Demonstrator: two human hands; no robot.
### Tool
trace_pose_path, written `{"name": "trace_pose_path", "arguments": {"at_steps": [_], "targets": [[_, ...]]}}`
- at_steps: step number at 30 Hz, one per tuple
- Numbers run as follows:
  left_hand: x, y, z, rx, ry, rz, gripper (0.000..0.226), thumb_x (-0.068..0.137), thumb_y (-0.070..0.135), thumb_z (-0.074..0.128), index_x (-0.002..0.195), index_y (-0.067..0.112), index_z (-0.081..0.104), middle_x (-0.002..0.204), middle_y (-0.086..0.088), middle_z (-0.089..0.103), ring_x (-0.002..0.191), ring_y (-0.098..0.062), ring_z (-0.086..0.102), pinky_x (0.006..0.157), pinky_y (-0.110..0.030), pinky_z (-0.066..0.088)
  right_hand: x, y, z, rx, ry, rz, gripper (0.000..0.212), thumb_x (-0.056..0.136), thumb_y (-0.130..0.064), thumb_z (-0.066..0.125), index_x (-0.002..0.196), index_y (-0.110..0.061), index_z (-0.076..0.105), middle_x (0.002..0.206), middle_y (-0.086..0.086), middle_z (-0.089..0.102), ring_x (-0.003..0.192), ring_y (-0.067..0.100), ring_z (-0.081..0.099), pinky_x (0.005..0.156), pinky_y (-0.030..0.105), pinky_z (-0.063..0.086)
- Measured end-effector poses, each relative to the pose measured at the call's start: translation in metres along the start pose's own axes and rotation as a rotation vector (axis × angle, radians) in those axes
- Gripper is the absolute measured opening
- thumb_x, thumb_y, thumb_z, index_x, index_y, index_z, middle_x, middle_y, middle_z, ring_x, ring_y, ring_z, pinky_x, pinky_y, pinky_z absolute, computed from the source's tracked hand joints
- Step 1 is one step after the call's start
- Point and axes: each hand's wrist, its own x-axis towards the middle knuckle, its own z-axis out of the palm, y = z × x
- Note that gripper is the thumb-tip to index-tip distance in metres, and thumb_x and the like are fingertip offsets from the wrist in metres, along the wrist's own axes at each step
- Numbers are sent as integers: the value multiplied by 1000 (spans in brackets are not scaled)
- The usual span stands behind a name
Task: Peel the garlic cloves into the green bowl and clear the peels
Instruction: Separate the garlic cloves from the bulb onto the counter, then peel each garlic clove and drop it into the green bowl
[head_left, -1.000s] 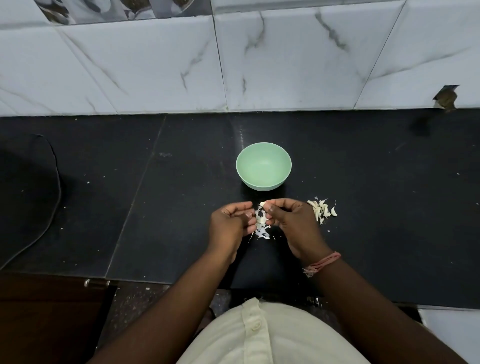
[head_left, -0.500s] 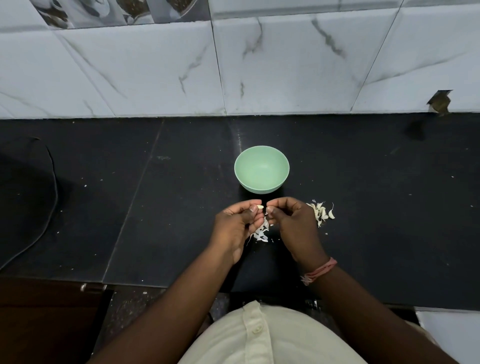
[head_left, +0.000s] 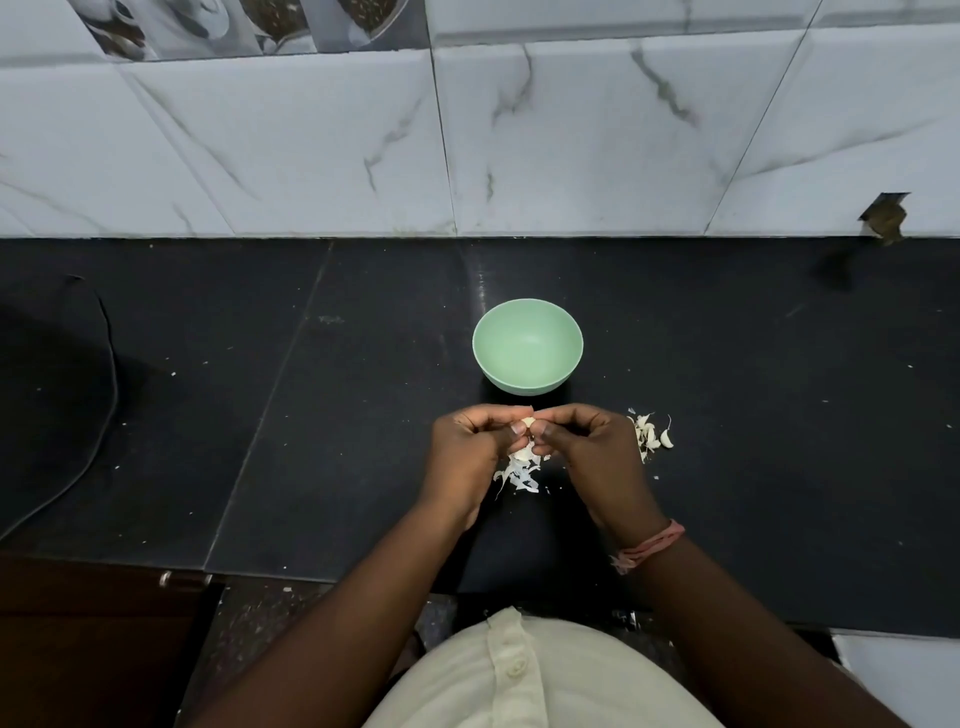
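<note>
While the one garlic clove (head_left: 528, 422) sits pinched between our fingertips, our two hands meet just in front of the green bowl (head_left: 528, 345): the left hand (head_left: 470, 452) curls its fingers and thumb onto the clove from one side, the right hand (head_left: 592, 451) nips it from the other. Directly below them we see one scatter of peels (head_left: 519, 470) on the black worktop (head_left: 779, 441). Just right of our right hand lies one small heap of garlic cloves (head_left: 650, 435), too bunched for us to count. The single bowl holds nothing we can make out. A pink band (head_left: 650, 545) rings our right wrist. One dark cable (head_left: 106, 395) curves at the far left.
</note>
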Motion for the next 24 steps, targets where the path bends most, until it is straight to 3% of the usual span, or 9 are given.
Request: {"name": "trace_pose_path", "arguments": {"at_steps": [5,9,15,20,24], "targets": [[4,3,-2,148,25,82,21,85,-2,74,105,4,76,88,-15,77,79,-23,72,79,-32,59,5,-1,3,58,-24,66,8,90,2,66,88,3,74,83,26,73,79,39,71,74,38,59],[6,4,-1,128,25,85,35,83,-5,74,116,7,71,87,-19,76,72,-22,69,75,-31,58,7,5,6,83,14,119,13,94,1,59,90,2,70,80,22,69,76,38,66,72,40,58],[11,4,1,68,78,-8,27,82,-8,72,107,3,73,85,-19,76,71,-20,70,73,-27,60,14,11,8,-40,-23,37,7,95,-3,64,92,-1,70,81,24,73,80,42,72,76,41,61],[21,12,6,-96,90,-154,22,86,-9,65,106,-3,71,87,-18,76,73,-21,73,69,-23,60,23,4,10,-190,5,-39,10,96,-1,61,90,-2,69,78,18,72,65,17,65,65,32,57],[37,19,11,-303,146,-273,19,93,-6,57,108,-3,68,80,-11,73,67,-13,70,64,-20,59,40,-4,13,-292,78,-87,11,94,-6,63,87,-12,68,76,1,70,67,9,63,69,32,55]]}}
